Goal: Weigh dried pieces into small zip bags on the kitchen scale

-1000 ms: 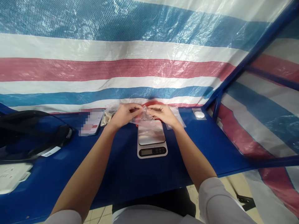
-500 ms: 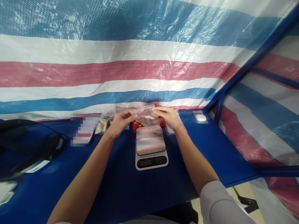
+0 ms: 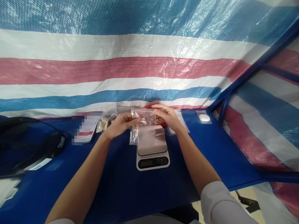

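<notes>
At the far left, a black curved thing with a white label [image 3: 52, 150] lies on the flat blue surface [image 3: 116, 177], near a flat white and red card-like thing [image 3: 87, 128] that is partly blurred over. Next comes a clear plastic bag of pale tan lumps [image 3: 102, 125], just beside the left hand [image 3: 118, 125]. The left arm reaches up and in from the bottom, and the hand points to the right. Its grip is pinched on the top left part of a see-through flat plastic bag [image 3: 143, 129], thumb in front and fingers behind. This bag hangs down between the hands, in front of the left part of a white scale with a shiny metal plate [image 3: 161, 141]. A red round-edged thing [image 3: 164, 124] shows behind. The right arm slants up and left. The right hand [image 3: 170, 119] is bent, its fingertips by the bag's top right edge; I cannot tell if its grip is pinched. To its right lies a flat clear packet [image 3: 182, 123], then a smooth white oval thing [image 3: 204, 118].
</notes>
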The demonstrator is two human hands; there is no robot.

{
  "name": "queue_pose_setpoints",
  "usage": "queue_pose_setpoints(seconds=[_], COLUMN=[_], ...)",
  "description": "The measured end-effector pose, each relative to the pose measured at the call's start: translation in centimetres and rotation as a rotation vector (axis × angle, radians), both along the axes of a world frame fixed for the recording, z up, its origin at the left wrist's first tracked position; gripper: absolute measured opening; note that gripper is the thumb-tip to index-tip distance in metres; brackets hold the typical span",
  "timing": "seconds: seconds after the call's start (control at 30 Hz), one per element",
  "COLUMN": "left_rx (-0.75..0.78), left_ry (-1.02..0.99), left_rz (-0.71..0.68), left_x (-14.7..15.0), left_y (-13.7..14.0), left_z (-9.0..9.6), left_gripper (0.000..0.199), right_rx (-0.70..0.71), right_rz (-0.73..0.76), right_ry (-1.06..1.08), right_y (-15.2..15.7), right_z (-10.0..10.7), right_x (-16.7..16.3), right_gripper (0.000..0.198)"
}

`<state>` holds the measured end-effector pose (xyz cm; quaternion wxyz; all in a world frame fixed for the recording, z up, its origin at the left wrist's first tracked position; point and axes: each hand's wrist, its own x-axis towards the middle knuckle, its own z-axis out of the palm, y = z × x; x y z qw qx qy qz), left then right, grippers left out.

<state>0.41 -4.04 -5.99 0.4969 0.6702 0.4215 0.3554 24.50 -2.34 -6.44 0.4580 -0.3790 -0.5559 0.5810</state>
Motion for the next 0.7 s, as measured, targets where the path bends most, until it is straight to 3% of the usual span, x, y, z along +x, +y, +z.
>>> queue_pose_setpoints(seconds=[0.17, 0.37, 0.43, 0.57, 0.7], left_rx=[-0.037, -0.010, 0.054, 0.298, 0.399], left_ry=[0.123, 0.318, 0.424, 0.671, 0.678], left_rz=[-0.106, -0.071, -0.013, 0.234, 0.299], left_x=[-0.5, -0.6, -0.6, -0.2, 1.0], left_y=[0.0, 0.0, -0.1, -0.5, -1.2], left_z=[0.6, 0.6, 0.7, 1.3, 1.6], left_gripper=[0.039, 0.038, 0.037, 0.030, 0.039], right_rx=[0.192, 0.206, 0.259, 0.391, 0.399], right_rz=[0.053, 0.094, 0.060, -0.043, -0.059], right_ry=[-0.187, -0.311, -0.374, -0.533, -0.589], right_y=[0.0, 0.3, 0.3, 0.2, -0.2], right_z=[-0.2, -1.2, -1.2, -0.7, -0.2], right_x=[-0.6, -0.6, -0.6, -0.6, -0.8], right_gripper=[0.029, 0.028, 0.022, 0.017, 0.021])
